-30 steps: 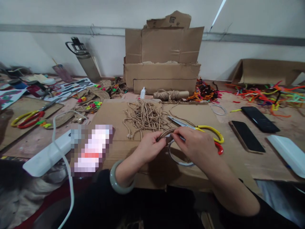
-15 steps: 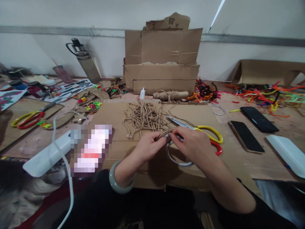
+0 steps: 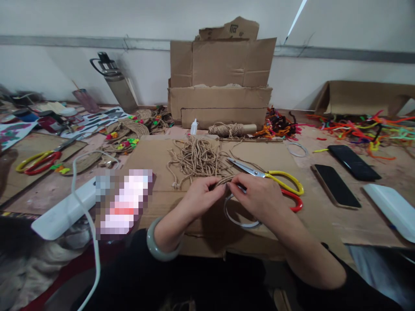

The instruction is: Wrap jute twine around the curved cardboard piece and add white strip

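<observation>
Between my fingertips runs a short bundle of brown jute cord point(image 3: 223, 180). My left hand point(image 3: 200, 196), with a pale bangle at the wrist, pinches its left side; my right hand point(image 3: 259, 194) pinches it close by on the right. Below the fingers a thin white ring point(image 3: 238, 221) reaches under my right hand, which partly hides it. Scissors point(image 3: 248, 167) with yellow and red handles lie just beyond that hand. Ahead of my left hand rests a loose heap of cut jute cords point(image 3: 197, 157). All this is over a cardboard sheet point(image 3: 155, 177).
A spool of jute twine point(image 3: 227, 129) and a small white glue bottle point(image 3: 193, 128) stand behind the heap, before a cardboard box point(image 3: 223, 101). Phones point(image 3: 335, 185) lie at right. A white power strip point(image 3: 69, 209) with a cable and a blurred-out phone point(image 3: 125, 205) lie at left.
My hands stay almost in place, with small finger movements on the cord. The right fingers have shifted slightly left and down, and the white ring has moved slightly left.
</observation>
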A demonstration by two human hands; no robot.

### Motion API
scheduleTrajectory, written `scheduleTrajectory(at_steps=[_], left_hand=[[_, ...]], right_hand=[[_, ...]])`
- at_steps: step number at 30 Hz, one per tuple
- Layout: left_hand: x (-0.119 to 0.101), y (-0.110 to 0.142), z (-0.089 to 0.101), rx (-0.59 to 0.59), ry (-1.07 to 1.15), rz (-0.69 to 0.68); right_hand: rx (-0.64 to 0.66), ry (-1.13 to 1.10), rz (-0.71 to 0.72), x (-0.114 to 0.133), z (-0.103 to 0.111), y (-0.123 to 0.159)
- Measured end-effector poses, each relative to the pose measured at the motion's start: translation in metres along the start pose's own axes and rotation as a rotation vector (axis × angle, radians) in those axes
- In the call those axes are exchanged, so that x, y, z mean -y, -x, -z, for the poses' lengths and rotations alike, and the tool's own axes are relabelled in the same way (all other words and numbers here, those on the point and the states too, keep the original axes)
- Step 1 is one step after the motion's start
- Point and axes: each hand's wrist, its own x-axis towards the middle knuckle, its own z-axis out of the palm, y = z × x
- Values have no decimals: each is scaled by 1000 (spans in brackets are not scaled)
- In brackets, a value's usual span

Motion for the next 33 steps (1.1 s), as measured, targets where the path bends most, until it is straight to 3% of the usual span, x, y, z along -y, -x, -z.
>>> scheduleTrajectory(at_steps=[9,18,33], left_hand=[[2,1,-2,-37,-16,15],[-4,3,-5,-85,7,18],[-3,5,-7,-128,-71,-46]], right_hand=[[120,-182,-7,-3,4,0],[43,-185,-135,-7,1,2],[25,-81,-147,-8,1,1]])
